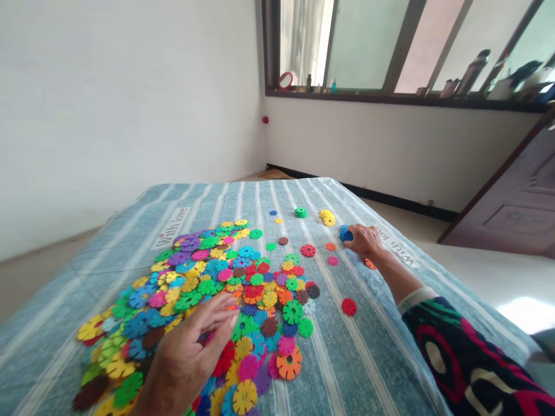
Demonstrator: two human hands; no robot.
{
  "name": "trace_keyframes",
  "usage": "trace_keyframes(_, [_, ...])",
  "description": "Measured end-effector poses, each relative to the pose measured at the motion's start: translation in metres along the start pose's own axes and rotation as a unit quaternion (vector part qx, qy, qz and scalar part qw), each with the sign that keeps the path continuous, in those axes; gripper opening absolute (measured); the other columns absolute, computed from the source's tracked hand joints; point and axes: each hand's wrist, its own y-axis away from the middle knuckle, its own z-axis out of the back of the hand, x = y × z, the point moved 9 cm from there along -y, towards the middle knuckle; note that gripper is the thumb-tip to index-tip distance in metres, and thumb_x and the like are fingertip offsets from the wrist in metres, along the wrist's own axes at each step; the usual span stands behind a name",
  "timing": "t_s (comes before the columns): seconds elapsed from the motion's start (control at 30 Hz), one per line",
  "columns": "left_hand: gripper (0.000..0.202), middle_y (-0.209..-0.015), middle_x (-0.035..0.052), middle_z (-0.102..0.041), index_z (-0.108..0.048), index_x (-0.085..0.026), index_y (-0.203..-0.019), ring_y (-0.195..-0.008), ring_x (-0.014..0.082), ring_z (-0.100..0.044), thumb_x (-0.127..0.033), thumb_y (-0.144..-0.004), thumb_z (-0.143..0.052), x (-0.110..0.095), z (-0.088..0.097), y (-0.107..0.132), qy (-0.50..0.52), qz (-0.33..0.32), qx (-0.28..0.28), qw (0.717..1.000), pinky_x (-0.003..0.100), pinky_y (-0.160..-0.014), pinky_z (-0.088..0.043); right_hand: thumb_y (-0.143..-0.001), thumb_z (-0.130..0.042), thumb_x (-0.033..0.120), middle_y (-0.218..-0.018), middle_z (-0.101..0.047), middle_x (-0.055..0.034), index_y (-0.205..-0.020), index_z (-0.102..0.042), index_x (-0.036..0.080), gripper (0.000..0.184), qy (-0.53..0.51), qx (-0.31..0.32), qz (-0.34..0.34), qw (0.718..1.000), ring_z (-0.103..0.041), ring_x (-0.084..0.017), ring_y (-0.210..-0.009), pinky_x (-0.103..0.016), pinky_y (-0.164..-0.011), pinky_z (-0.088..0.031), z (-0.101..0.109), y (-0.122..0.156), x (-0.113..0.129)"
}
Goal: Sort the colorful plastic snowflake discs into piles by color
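Over the near part of a large pile of colourful notched plastic discs (199, 283) hovers my left hand (191, 341). Its fingers are stretched forward, with the thumb a little apart from them; an orange-red edge shows by the fingertips, and I cannot tell if it is touched. At the right side of the table, my right hand (365, 240) has its thumb and fingers closed on blue notched discs (346, 233), partly hidden by the hand. Under that wrist lies an orange disc (370, 263). Nearby are a yellow disc stack (328, 217) and a green disc stack (300, 212).
A blue-grey striped cloth (373, 346) covers the table. Single discs lie between pile and stacks, among them a red disc (349, 307), a larger red one, a brown disc (283, 241) and a pink disc (332, 261). Bottles (474, 72) stand on the windowsill behind.
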Motion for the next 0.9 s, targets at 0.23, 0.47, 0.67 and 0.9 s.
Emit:
trace_keyframes(0.23, [0.025, -0.086, 0.0005, -0.076, -0.063, -0.024, -0.098, -0.074, 0.0187, -0.073, -0.041, -0.078, -0.063, 0.003, 0.001, 0.0, -0.005, 0.029, 0.003, 1.0, 0.025, -0.074, -0.061, -0.08, -0.059, 0.039, -0.101, -0.069, -0.0068, -0.101, -0.068, 0.021, 0.028, -0.002, 0.015, 0.024, 1.0, -0.061, -0.023, -0.093, -0.033, -0.079, -0.036, 0.005, 0.0, 0.003])
trace_keyframes(0.47, [0.026, -0.09, 0.0005, -0.076, -0.063, -0.024, -0.101, -0.076, 0.0175, -0.073, -0.04, -0.08, -0.063, 0.006, 0.001, 0.001, -0.03, 0.005, 0.008, 1.0, 0.025, -0.077, -0.059, -0.08, -0.062, 0.049, -0.095, -0.071, -0.0065, -0.102, -0.069, 0.022, 0.036, 0.001, 0.019, 0.025, 1.0, -0.063, -0.025, -0.092, -0.032, -0.075, -0.038, 0.004, -0.001, 0.0])
trace_keyframes(0.67, [0.028, -0.094, 0.0048, -0.075, -0.063, -0.018, -0.1, -0.076, 0.0175, -0.072, -0.039, -0.082, -0.059, 0.001, 0.007, 0.001, -0.039, 0.022, 0.003, 0.999, 0.025, -0.075, -0.059, -0.082, -0.062, 0.049, -0.101, -0.069, -0.0104, -0.108, -0.068, 0.02, 0.04, -0.001, 0.012, 0.023, 1.0, -0.063, -0.028, -0.095, -0.037, -0.08, -0.038, 0.004, 0.009, -0.004])
trace_keyframes(0.9, [0.026, -0.091, 0.0047, -0.074, -0.065, -0.017, -0.097, -0.078, 0.0178, -0.072, -0.037, -0.082, -0.056, 0.007, 0.015, -0.002, -0.063, 0.056, 0.017, 0.996, 0.026, -0.074, -0.059, -0.086, -0.057, 0.048, -0.093, -0.07, -0.0114, -0.105, -0.068, 0.016, 0.038, -0.027, -0.089, 0.048, 0.995, -0.063, -0.026, -0.08, -0.038, -0.076, -0.04, 0.029, 0.044, 0.03])
